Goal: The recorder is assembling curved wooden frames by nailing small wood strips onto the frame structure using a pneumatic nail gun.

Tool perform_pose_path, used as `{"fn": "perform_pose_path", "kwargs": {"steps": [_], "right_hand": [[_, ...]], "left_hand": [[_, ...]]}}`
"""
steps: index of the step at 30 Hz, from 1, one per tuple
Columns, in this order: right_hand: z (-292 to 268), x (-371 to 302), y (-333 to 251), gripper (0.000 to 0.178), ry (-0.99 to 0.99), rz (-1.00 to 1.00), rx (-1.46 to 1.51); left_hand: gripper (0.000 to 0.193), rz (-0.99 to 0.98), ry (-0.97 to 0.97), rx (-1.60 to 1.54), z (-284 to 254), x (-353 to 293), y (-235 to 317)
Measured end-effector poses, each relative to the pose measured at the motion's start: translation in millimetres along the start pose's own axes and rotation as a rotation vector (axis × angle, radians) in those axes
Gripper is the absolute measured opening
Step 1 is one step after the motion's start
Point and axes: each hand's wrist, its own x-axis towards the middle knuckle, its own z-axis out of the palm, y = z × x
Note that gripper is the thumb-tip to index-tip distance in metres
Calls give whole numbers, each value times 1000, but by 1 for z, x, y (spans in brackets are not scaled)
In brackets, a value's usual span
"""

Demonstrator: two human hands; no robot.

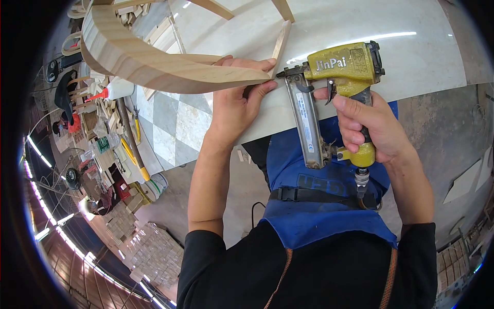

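A curved, pale wooden frame (149,64) arches over the work table from the upper left, its tapered end in the middle of the view. My left hand (236,98) is closed around that end, with the thumb below it and fingers behind it. A slim wooden strip (279,45) meets the frame close to my fingertips. My right hand (373,121) grips the black handle of a yellow nail gun (339,64), the index finger by the trigger. The gun's nose is at the joint of frame and strip; whether it touches the wood I cannot tell. A hose fitting (362,180) hangs from the handle's base.
The table (411,67) has a pale sheet top with a checkered part (175,121) at left. Further left lie a hammer (135,144), pliers (137,123), a white bottle with a red nozzle (116,90) and wood offcuts. A bucket (154,186) stands by the table's edge.
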Motion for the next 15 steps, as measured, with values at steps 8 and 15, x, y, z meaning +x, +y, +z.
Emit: {"fn": "perform_pose_path", "kwargs": {"steps": [8, 15], "right_hand": [[-2, 0, -6, 37, -8, 5, 31], [-3, 2, -7, 35, 33, 17, -73]], "left_hand": [[35, 19, -2, 41, 3, 5, 2], [35, 41, -6, 68, 3, 9, 0]]}}
